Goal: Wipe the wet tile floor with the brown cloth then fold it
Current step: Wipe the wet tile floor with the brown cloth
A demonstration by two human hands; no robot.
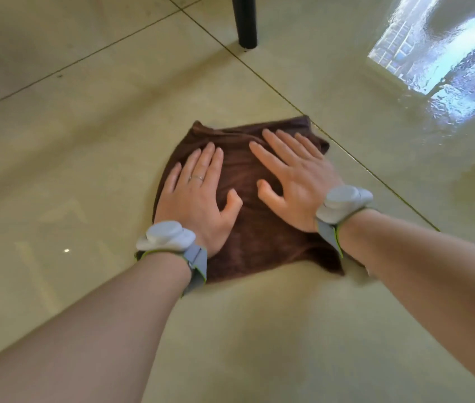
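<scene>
the brown cloth point(247, 205) is a dark chocolate colour with a soft, towel-like nap, lying spread flat on the tile floor point(70, 170) in a rough square. its far edge is bunched into a few ridges and its far right corner is rumpled, sitting just at a grout line that runs diagonally past it. the near edge lies fairly straight.

there is one cloth, and two hands on it. the left hand point(198, 196) presses palm-down on the left half, its fingers point(205, 161) stretched out flat and close together, gripping nothing; one ring point(197, 178) shows on it. the right hand point(297, 181) lies palm-down on the right half, fingers point(274, 158) splayed and flat, also gripping nothing. each wrist carries one grey band with a pale round unit on top, the left wristband point(169, 239) and the right wristband point(343, 202), two in all.

one black furniture leg point(245, 21) stands on the floor beyond the cloth, well apart from it, cut off by the top of the view. toward the far right the floor is glossy, with a bright rippled reflection point(439, 45) that looks like water on the tile. the cloth's near right corner is hidden under the right wrist, and the near floor by that arm is blurred.
</scene>
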